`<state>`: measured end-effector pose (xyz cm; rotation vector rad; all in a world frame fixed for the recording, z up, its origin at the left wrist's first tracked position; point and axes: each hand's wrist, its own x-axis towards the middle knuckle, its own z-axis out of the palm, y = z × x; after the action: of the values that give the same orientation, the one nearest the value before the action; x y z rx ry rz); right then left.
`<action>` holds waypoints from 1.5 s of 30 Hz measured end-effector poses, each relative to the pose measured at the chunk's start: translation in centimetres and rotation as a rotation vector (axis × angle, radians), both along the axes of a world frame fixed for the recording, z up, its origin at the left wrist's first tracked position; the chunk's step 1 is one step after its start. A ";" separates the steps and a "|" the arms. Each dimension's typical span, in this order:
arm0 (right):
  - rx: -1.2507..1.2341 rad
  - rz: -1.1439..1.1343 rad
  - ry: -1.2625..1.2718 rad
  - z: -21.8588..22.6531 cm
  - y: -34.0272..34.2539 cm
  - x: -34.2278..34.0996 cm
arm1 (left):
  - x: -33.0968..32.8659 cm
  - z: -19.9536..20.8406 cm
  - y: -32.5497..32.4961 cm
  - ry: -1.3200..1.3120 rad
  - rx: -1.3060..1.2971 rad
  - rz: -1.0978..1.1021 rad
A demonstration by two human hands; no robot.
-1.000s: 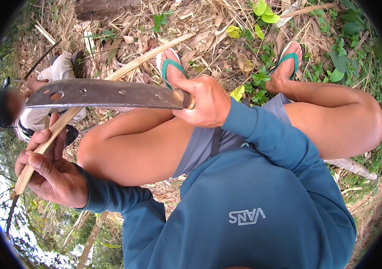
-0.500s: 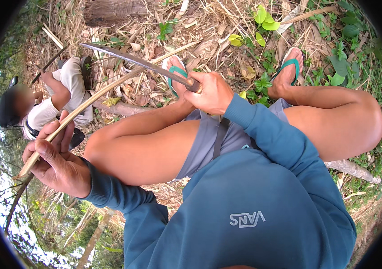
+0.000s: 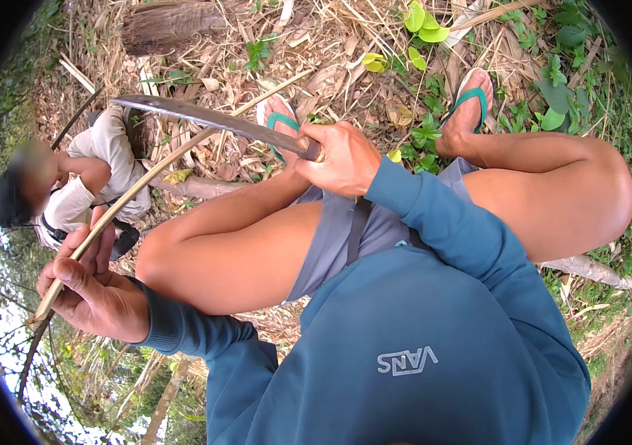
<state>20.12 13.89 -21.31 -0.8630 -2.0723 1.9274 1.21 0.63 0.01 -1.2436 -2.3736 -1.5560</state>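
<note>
Now 1 long bamboo strip point(image 3: 145, 182) runs slantwise from the left hand point(image 3: 93, 285) up toward the middle of the view, passing under 1 machete point(image 3: 212, 120). The left hand is clenched around the strip's lower end, thumb over the top, out beyond the left knee. The right hand point(image 3: 342, 157) is closed around the machete's handle above the thighs, and the dark blade reaches left and slightly up, crossing above the strip; whether they touch I cannot tell. Both arms wear blue sleeves. 2 bare legs are bent, with 2 green flip-flops point(image 3: 472, 100) on dry leaves point(image 3: 346, 52). 1 log point(image 3: 171, 26) lies at the top. 1 other person point(image 3: 86, 182) in pale clothes crouches at the left, just behind the strip.
</note>
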 end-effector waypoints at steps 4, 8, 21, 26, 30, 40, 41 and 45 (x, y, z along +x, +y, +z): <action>0.023 -0.047 -0.020 -2.0 -0.2 -0.5 | 0.2 0.1 0.7 0.009 -0.052 0.059; -0.034 -0.076 -0.289 -6.4 1.7 -0.2 | -0.5 0.3 0.9 -0.020 -0.044 0.045; 0.036 -0.054 -0.597 -14.1 4.5 1.1 | -1.0 0.5 0.4 -0.074 -0.079 0.079; 0.029 -0.040 -0.203 -5.9 1.1 -1.2 | -1.3 0.2 -0.8 -0.135 -0.075 -0.026; 0.124 0.032 0.205 0.1 -0.7 -1.4 | -1.0 0.6 -0.9 -0.117 -0.083 -0.080; 0.022 0.015 0.022 -0.7 -0.4 -0.2 | -0.1 0.4 -0.8 -0.066 -0.076 -0.101; 0.050 0.013 0.095 -0.4 -0.7 -0.2 | -0.1 0.5 -0.6 -0.071 -0.075 -0.105; 0.004 -0.053 -0.066 -3.8 0.3 -1.1 | -0.5 0.8 0.2 -0.065 -0.107 -0.074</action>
<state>19.02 14.21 -25.13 -0.9831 -2.0674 1.8918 0.68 0.87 0.82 -1.3351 -2.5092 -1.5304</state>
